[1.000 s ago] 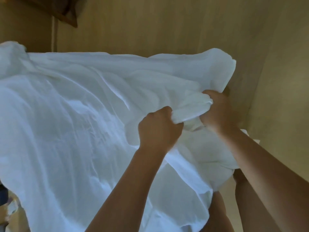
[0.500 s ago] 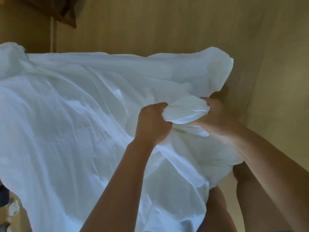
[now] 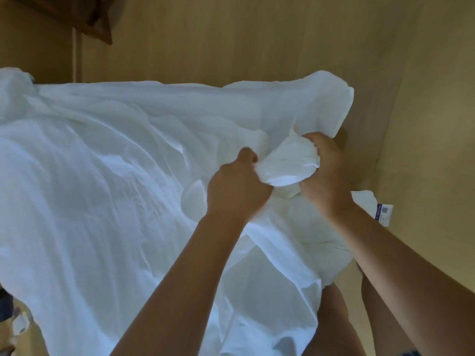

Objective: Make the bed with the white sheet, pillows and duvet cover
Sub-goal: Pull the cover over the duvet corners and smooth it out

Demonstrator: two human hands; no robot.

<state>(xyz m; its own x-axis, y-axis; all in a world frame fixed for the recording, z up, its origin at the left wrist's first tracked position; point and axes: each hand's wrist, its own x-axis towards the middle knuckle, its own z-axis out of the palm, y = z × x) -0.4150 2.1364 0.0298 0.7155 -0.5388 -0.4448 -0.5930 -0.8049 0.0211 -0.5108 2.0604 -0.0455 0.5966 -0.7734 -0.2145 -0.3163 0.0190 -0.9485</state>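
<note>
A large white duvet cover (image 3: 102,188) spreads crumpled across most of the head view, lifted in front of me. Near its right side a bunched wad of white fabric (image 3: 290,163) sits between my hands. My left hand (image 3: 236,191) grips the cloth just left of the wad, knuckles toward me. My right hand (image 3: 326,173) holds the wad from the right, fingers curled round it. A white care label with blue print (image 3: 383,214) hangs from the cloth edge at the right. The bed itself and any pillows are hidden behind the fabric.
A tan floor (image 3: 411,124) runs along the right and top. Dark wooden furniture (image 3: 97,24) shows at the top left. My bare legs (image 3: 334,325) appear below the cloth at the bottom right. Some small items (image 3: 10,314) lie at the lower left edge.
My hands have shifted slightly rightward and the wad between them has bunched tighter. The cloth's right edge has moved, baring the care label.
</note>
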